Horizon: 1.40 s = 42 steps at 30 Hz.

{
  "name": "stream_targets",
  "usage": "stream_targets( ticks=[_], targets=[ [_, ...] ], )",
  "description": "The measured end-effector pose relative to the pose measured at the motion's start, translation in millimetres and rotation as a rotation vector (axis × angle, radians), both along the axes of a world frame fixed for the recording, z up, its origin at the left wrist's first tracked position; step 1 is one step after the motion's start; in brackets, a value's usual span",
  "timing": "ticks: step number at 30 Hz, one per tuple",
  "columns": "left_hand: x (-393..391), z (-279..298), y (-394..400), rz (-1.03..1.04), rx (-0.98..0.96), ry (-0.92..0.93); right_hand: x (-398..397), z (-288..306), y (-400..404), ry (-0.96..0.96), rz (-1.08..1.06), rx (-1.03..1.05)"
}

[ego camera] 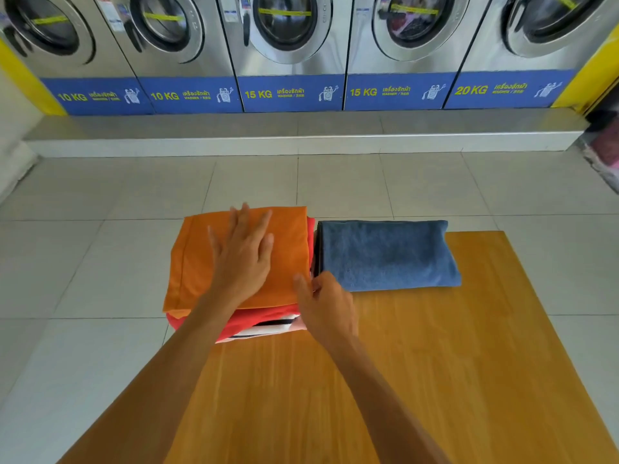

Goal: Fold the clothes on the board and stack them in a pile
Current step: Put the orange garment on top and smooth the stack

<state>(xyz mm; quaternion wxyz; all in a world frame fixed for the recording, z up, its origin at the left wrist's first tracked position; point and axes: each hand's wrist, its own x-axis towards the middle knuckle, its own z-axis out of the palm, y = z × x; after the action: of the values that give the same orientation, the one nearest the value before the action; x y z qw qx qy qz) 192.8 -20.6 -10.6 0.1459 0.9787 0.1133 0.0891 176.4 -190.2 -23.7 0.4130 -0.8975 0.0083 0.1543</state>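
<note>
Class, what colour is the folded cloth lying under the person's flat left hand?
Orange: the folded orange cloth tops the pile, clearest in the head view.

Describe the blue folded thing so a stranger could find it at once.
Start at the wooden board facing the row of washing machines. At its far edge, right of the orange-topped pile, lies the blue towel. It alone is fluffy, lying apart from the pile and untouched by either hand.

Blue panels under the washers read 10 KG, 10 KG, 15 KG, 15 KG, 20 KG
</note>
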Motion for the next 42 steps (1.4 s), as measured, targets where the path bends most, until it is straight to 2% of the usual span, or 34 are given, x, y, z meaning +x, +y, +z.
stream_targets(
  ticks=[2,6,11,14,16,19,21,24,31,34,36,39,42],
  targets=[
    [14,2,-11,-0.064,-0.005,0.011,-9,-3,2,-0.023,-0.014,0.051],
    [32,-8,-22,-0.108,0.031,0.194,-20,1,4,-0.117,-0.094,0.117],
    [45,-7,-20,-0.073,0.006,0.277,-31,12,8,-0.064,-0.096,0.311],
    [46,-2,-15,-0.088,-0.044,0.317,-30,9,7,-0.045,-0.075,0.297],
    [43,3,-11,-0.118,-0.107,0.298,-29,5,2,0.013,-0.042,0.269],
    [32,7,1,-0.117,-0.181,0.16,-27,6,-10,0.025,-0.096,0.256],
    [18,5,15,-0.077,-0.16,0.061,-24,11,-15,0.003,-0.17,0.254],
    [-10,-4,40,0.034,-0.085,0.031,-15,18,-10,-0.029,-0.209,0.251],
    [-70,-34,85,0.192,-0.006,0.198,13,22,-1,0.054,-0.042,0.149],
    [-80,-33,102,0.296,-0.014,0.231,19,21,-8,-0.041,-0.058,0.066],
    [-79,-25,95,0.361,-0.101,0.131,22,24,-4,-0.148,-0.072,0.073],
    [-73,-15,70,0.261,-0.102,-0.016,18,30,14,-0.332,0.117,0.082],
    [-73,-29,71,0.129,-0.008,0.12,9,28,29,-0.357,0.386,-0.107]
  ],
)
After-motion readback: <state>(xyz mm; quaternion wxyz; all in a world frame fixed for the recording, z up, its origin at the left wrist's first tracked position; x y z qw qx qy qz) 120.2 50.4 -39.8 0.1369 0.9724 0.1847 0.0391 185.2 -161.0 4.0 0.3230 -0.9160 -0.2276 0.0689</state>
